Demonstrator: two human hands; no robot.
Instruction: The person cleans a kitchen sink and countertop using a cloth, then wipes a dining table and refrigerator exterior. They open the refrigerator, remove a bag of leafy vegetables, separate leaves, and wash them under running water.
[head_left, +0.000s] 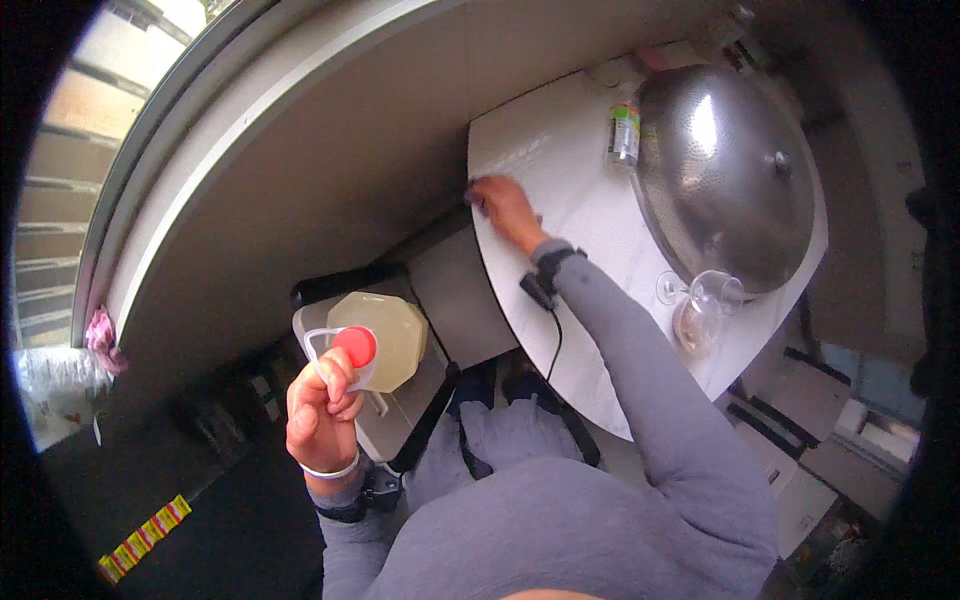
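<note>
My left hand (326, 412) grips the white loop handle of a plastic jug (382, 349). The jug has a red screw cap (355, 346) and pale yellowish contents. It appears over the chair seat; whether it rests there or hangs, I cannot tell. Across the white marble-patterned table (577, 247), my right hand (504, 206) reaches to the edge nearest the wall. Something small and dark purple shows at its fingertips. The hand is blurred, so its grip on this thing is unclear.
A big perforated metal dome (727, 180) covers much of the table's right part. Beside it are a small bottle (624, 135) with a green label and stemmed glasses (709, 300). A chair (390, 427) stands by the wall (337, 172). Yellow-red packets (146, 536) lie lower left.
</note>
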